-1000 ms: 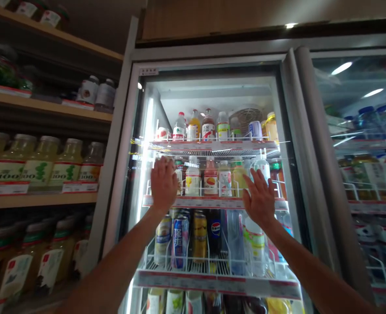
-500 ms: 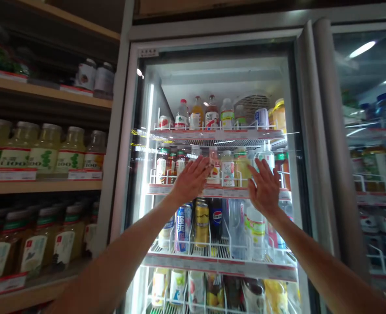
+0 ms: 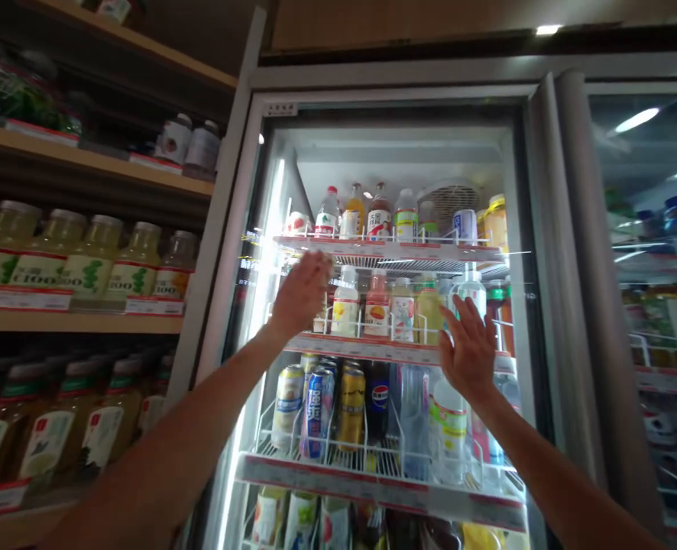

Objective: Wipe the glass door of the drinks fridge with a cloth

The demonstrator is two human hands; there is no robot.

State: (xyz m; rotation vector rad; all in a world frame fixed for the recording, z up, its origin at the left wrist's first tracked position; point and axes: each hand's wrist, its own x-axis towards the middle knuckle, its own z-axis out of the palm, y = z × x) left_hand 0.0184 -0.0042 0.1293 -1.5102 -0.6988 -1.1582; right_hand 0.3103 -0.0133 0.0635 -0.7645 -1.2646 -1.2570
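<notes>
Both my arms are raised toward the glass door (image 3: 384, 164) of a lit drinks fridge, which looks closed. My left hand (image 3: 299, 296) is in front of the second shelf's left end, holding nothing, its fingers stretched up and slightly blurred. Nothing is in my right hand (image 3: 469, 347) either; its fingers are spread in front of the right part of that shelf. Whether either hand touches the glass I cannot tell. Behind the door, between my hands, stand a pale yellow bottle (image 3: 345, 304), a pink-orange bottle (image 3: 377, 307) and a yellow-green bottle (image 3: 429, 309).
Wooden shelves (image 3: 86, 321) with rows of juice bottles (image 3: 89, 260) stand on the left. A thick metal door handle (image 3: 562, 252) runs vertically right of the glass. Beyond it is another fridge door (image 3: 653, 290). Lower down are a gold can (image 3: 351, 405) and a Pepsi bottle (image 3: 378, 401).
My left hand has moved left and slightly up, away from the middle bottles. My right hand stays near the same place, fingers a little more bent. The view has tilted up slightly.
</notes>
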